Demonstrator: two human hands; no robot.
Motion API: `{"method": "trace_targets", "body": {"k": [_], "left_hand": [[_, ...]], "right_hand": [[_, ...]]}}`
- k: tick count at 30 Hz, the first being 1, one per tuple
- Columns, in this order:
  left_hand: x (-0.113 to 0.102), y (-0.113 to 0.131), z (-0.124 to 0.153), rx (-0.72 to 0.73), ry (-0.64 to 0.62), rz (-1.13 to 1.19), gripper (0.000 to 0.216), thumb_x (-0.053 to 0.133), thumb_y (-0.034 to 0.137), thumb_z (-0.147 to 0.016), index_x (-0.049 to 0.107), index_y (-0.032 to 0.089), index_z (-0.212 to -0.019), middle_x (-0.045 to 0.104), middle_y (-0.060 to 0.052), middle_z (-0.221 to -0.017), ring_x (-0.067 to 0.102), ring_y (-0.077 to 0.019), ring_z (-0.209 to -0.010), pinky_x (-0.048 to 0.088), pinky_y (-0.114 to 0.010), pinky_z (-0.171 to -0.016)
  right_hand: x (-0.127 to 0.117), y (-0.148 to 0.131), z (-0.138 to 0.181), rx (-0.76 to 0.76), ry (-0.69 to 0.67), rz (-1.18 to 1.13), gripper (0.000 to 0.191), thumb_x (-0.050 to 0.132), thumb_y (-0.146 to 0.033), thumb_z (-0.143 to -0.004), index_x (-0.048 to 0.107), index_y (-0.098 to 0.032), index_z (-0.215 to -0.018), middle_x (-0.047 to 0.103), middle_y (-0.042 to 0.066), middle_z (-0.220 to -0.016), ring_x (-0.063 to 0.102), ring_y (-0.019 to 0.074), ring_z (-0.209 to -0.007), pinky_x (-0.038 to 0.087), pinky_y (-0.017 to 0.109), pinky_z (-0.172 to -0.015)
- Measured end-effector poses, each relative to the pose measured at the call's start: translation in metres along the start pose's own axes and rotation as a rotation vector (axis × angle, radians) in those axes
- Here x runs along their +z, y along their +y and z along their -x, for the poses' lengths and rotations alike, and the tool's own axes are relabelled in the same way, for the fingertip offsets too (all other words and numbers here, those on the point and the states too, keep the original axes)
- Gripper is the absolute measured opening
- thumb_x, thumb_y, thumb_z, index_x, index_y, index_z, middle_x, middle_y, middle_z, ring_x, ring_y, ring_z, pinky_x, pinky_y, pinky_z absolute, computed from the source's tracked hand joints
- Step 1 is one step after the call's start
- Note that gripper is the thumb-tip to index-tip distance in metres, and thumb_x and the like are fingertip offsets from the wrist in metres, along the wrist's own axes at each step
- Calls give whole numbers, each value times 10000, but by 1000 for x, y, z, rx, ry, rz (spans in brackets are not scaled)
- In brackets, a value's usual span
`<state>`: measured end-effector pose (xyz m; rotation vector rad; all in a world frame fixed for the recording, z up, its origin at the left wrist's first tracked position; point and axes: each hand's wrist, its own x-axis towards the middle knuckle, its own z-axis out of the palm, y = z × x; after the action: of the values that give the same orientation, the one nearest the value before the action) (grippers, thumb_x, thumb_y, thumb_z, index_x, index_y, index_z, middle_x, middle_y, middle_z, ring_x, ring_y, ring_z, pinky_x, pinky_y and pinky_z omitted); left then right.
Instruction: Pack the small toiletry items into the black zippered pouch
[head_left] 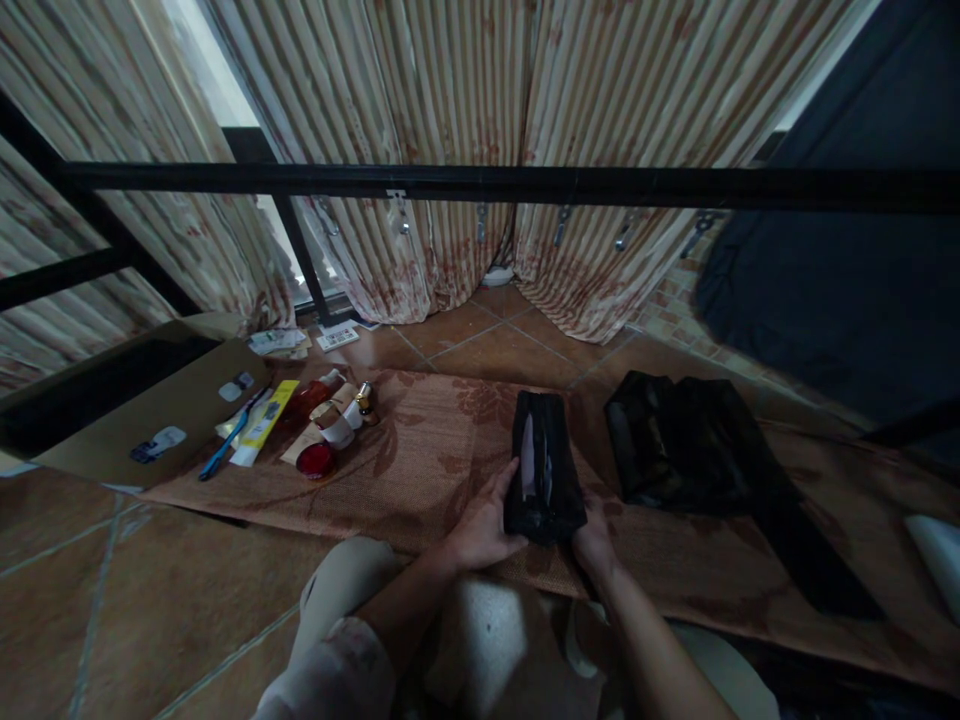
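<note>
Forearms [412,615] extend forward, fingers [498,500] holding a black pouch [564,480] between them.

Room L of pouch [564,470]; bag [679,450] blocks R.

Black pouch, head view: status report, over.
Left hand and right hand holding black pouch by its sides. Top appears open, something pale showing. Nothing blocking it; black bag apart, to the right.
</note>
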<state>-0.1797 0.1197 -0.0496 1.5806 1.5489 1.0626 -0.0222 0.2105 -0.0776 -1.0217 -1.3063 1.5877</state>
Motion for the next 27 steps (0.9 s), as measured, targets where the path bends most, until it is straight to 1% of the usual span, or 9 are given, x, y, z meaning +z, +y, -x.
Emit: {"method": "trace_targets", "body": {"k": [3,5,7,10,15,18,21,23,27], "left_hand": [[2,-2,1,-26,4,-43,1075,734,222,-582,106,240,-1454,347,-97,-1420,366,-278,-1280,326,-420,-1066],[4,-4,1,-31,10,-48,1045,727,248,-608,112,237,-1453,364,-104,-1408,382,-278,-1268,334,-425,-1057],[5,-7,1,-29,14,-40,999,702,237,-643,118,233,-1453,373,-107,-1402,386,-273,-1266,329,-432,-1059],[6,-10,1,-27,17,-27,989,693,207,-653,112,231,-1453,384,-111,-1395,386,-268,-1266,322,-435,-1064],[7,-8,0,-30,25,-45,1013,731,264,-625,141,228,-1448,411,-115,-1374,392,-282,-1261,333,-439,-1050],[7,-5,1,-56,26,-78,1104,765,302,-579,98,219,-1456,402,-125,-1378,395,-291,-1258,348,-437,-1038],[6,-2,2,-63,19,-87,1174,805,363,-511,119,215,-1452,374,-135,-1393,367,-311,-1277,331,-451,-1049],[6,0,2,-51,19,-72,1163,807,399,-501,151,222,-1445,368,-133,-1394,357,-315,-1284,315,-460,-1059],[6,2,2,-59,32,-60,1080,779,404,-554,178,231,-1434,376,-126,-1385,367,-308,-1277,311,-461,-1061]], "right_hand": [[0,1,0,-12,18,17,333,623,-499,-713,667,-200,-853,701,25,-804,609,176,-708,488,276,-682],[0,2,-1,-12,14,27,349,615,-508,-718,669,-200,-872,703,28,-829,617,186,-751,491,277,-698],[0,2,-2,-6,3,22,376,616,-507,-719,667,-196,-924,704,30,-838,620,196,-792,495,282,-714],[1,1,-3,12,4,9,407,642,-497,-698,660,-189,-963,703,31,-816,622,202,-789,500,292,-715],[1,0,-3,-10,-17,16,373,672,-493,-659,664,-193,-880,705,33,-826,618,186,-749,500,293,-715],[0,0,-2,-8,-21,37,387,673,-503,-648,664,-180,-861,706,39,-807,616,189,-732,501,303,-716],[-1,1,-1,-12,-8,56,372,665,-500,-653,661,-181,-847,704,35,-786,612,185,-709,500,301,-707],[-1,2,-2,-20,-11,63,351,658,-489,-664,660,-191,-849,703,30,-796,614,185,-723,498,297,-712],[-1,2,-2,-12,-5,41,342,662,-478,-662,659,-195,-854,705,34,-812,621,193,-763,495,302,-736]]}}
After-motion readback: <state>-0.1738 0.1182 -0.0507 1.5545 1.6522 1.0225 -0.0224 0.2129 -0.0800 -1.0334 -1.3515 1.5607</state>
